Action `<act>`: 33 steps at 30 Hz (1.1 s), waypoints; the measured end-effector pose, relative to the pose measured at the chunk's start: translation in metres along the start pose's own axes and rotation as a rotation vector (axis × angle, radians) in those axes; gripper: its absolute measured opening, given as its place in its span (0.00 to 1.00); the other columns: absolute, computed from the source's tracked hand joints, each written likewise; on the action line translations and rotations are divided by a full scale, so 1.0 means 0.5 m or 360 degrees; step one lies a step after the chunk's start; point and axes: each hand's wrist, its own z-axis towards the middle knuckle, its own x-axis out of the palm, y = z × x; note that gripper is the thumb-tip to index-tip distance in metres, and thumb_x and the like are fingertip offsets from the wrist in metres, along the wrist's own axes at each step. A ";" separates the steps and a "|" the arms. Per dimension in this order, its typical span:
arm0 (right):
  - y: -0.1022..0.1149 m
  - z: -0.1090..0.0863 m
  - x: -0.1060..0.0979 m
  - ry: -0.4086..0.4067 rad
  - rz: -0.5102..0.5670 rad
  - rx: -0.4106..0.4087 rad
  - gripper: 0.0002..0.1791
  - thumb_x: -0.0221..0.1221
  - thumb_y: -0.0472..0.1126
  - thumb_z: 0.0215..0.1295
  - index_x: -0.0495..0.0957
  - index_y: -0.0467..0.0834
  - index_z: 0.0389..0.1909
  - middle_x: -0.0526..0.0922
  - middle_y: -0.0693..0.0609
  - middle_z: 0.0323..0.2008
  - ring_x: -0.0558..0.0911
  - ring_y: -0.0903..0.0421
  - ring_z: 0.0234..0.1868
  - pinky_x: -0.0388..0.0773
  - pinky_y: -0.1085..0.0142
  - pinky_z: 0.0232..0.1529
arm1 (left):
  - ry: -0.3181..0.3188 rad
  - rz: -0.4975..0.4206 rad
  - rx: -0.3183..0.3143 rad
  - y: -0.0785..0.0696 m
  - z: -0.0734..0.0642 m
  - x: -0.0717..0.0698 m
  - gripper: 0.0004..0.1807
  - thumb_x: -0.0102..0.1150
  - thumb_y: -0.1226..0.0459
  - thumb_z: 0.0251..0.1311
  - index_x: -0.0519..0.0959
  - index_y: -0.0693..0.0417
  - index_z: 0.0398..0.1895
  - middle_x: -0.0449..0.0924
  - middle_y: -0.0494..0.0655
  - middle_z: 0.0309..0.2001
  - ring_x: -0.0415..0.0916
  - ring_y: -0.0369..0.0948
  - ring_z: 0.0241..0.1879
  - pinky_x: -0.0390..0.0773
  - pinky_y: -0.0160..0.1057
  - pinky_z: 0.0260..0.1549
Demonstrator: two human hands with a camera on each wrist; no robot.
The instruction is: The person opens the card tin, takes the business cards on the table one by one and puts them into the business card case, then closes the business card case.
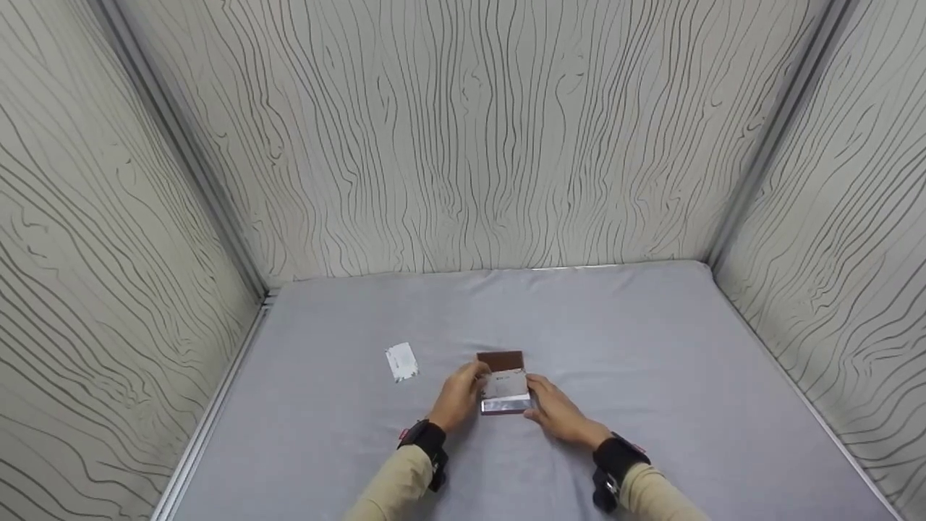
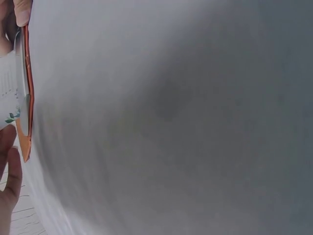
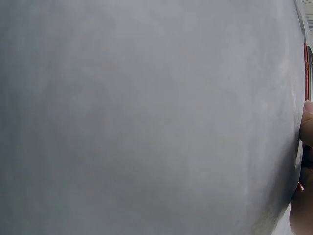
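Between the two hands a small brown card holder (image 1: 500,360) lies unfolded, with a clear, shiny pocket (image 1: 505,407) along its near side. A white printed card (image 1: 506,387) with leaf decoration lies across its middle, partly over the pocket. My left hand (image 1: 457,396) pinches the card at its left edge. On the other side, my right hand (image 1: 563,414) grips the holder's right edge, thumb near the lower corner. The left wrist view catches the holder's orange-brown edge (image 2: 30,93) side-on beside fingers; the right wrist view shows only a sliver of its edge (image 3: 306,73).
Another white card (image 1: 402,362) with leaf corners lies on the grey cloth (image 1: 325,405) to the left of the holder. Wood-grain patterned panels (image 1: 463,145) enclose the table at the back and both sides, with metal posts at the corners.
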 end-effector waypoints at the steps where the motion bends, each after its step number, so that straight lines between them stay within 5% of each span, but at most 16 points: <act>1: 0.001 0.000 0.000 -0.0001 -0.0004 0.0007 0.32 0.61 0.37 0.67 0.62 0.23 0.64 0.64 0.30 0.65 0.65 0.31 0.65 0.60 0.39 0.63 | -0.0003 0.0010 0.0005 -0.001 0.000 0.001 0.08 0.55 0.76 0.64 0.78 0.61 0.44 0.81 0.51 0.42 0.79 0.45 0.45 0.78 0.43 0.47; 12: 0.003 0.001 0.001 -0.0022 -0.0020 0.0005 0.33 0.61 0.37 0.67 0.61 0.23 0.65 0.64 0.29 0.64 0.65 0.31 0.65 0.60 0.40 0.64 | 0.0065 0.0164 -0.0056 -0.009 0.001 -0.005 0.09 0.57 0.74 0.63 0.79 0.58 0.45 0.80 0.50 0.43 0.79 0.45 0.43 0.77 0.44 0.46; 27: 0.004 -0.001 0.005 -0.0113 -0.0058 -0.0108 0.32 0.61 0.36 0.65 0.62 0.22 0.63 0.66 0.28 0.62 0.68 0.31 0.62 0.63 0.39 0.60 | 0.0073 0.0338 -0.0003 -0.005 0.001 0.003 0.09 0.57 0.73 0.64 0.80 0.57 0.45 0.77 0.50 0.39 0.77 0.47 0.40 0.77 0.45 0.42; 33: 0.004 -0.004 0.006 -0.0168 -0.0090 -0.0191 0.32 0.61 0.35 0.63 0.62 0.21 0.61 0.66 0.27 0.60 0.70 0.30 0.59 0.65 0.40 0.58 | 0.0185 0.0435 -0.0053 -0.009 -0.003 0.003 0.07 0.60 0.70 0.63 0.83 0.56 0.43 0.75 0.47 0.39 0.74 0.46 0.41 0.75 0.44 0.41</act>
